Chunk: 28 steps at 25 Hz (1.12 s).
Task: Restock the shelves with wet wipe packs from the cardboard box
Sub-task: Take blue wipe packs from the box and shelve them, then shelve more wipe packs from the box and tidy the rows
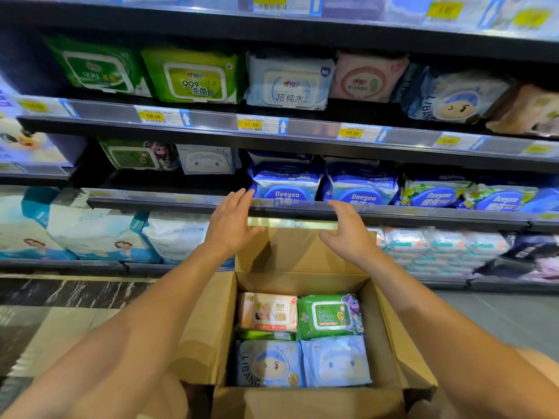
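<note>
An open cardboard box (381, 334) stands below me with several wet wipe packs inside: a peach pack (267, 311), a green pack (329, 316) and two pale blue packs (269, 364) in the front row. My left hand (231, 220) and my right hand (348, 228) hover palms facing each other above the box's far flap, in front of the shelf edge. Both are empty, with relaxed fingers. Just behind them on the shelf stand blue Deeyeo packs (287, 184).
Shelves (211, 124) of wipe packs fill the view, with price tags along their rails. The upper shelf holds green packs (193, 75) and a white-blue pack (289, 81). Large white bags (99, 234) sit low on the left. Dark floor lies beside the box.
</note>
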Available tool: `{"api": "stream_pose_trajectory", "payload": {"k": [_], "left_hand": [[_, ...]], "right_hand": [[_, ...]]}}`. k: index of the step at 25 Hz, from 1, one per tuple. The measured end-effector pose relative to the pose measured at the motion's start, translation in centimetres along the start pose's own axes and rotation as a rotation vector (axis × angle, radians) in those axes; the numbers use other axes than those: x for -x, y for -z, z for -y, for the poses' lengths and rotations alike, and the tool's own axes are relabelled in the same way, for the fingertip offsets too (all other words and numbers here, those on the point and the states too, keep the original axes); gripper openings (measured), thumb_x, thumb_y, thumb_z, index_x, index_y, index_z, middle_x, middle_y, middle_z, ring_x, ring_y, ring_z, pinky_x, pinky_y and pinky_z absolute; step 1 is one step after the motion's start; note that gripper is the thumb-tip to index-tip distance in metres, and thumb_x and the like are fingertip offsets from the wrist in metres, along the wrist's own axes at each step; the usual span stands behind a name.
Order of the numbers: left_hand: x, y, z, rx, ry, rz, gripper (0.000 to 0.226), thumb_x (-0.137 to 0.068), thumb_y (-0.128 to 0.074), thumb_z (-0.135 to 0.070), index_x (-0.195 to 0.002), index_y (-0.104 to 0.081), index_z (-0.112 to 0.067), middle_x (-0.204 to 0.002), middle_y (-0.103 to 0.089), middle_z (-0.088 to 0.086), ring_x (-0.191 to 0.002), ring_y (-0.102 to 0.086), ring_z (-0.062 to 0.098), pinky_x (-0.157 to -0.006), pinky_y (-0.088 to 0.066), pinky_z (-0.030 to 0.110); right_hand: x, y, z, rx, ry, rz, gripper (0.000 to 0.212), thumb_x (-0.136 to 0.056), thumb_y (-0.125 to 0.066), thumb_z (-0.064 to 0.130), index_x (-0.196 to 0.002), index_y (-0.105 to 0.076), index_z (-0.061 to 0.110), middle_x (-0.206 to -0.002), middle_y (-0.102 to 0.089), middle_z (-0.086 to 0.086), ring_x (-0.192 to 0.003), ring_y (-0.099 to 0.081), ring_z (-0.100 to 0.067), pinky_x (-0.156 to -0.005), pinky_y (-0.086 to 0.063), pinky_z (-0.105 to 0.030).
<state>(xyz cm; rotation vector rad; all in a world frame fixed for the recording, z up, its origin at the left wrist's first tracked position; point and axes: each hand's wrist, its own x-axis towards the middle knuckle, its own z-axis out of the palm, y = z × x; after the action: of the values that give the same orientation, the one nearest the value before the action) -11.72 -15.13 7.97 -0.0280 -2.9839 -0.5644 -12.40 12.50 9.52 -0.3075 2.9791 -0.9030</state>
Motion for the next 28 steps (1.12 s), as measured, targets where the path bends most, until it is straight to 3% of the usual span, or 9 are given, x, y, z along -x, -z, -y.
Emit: {"api": "stream_pose_trajectory", "payload": {"k": [7,12,28], "left_hand": [[7.9,-1.4,-0.3,-0.141,-0.25,0.153,0.088,-0.092,-0.071,-0.049,-0.162,-0.024,-0.027,-0.171,-0.022,0.002,-0.159,-0.014,0.025,-0.129,-0.015,0.048],[12.0,-4.2,0.0,-0.236,-0.343,0.364,0.088,-0.092,-0.07,-0.049,-0.163,-0.02,-0.028,-0.17,-0.022,0.002,-0.159,-0.013,0.025,-0.128,-0.012,0.046],[13.9,-13.6,-2.4,-0.378,-0.417,0.822,0.09,-0.094,-0.068,-0.049,-0.163,-0.018,-0.021,-0.169,-0.023,0.006,-0.156,-0.018,0.028,-0.127,-0.018,0.046]], "right_hand": [[6.7,-0.3,-2.2,0.151,0.048,0.16,0.078,-0.089,-0.072,0.028,-0.156,-0.034,0.015,-0.158,-0.035,-0.007,-0.145,-0.034,-0.028,-0.118,-0.033,-0.042],[10.4,-2.3,-4.2,0.244,0.094,0.288,0.084,-0.088,-0.073,0.034,-0.158,-0.03,0.017,-0.162,-0.03,-0.007,-0.148,-0.032,-0.028,-0.119,-0.033,-0.04],[17.7,-9.4,-13.5,0.588,0.046,0.706,0.088,-0.087,-0.068,0.034,-0.16,-0.022,0.018,-0.162,-0.029,-0.007,-0.148,-0.028,-0.027,-0.114,-0.036,-0.039]]}}
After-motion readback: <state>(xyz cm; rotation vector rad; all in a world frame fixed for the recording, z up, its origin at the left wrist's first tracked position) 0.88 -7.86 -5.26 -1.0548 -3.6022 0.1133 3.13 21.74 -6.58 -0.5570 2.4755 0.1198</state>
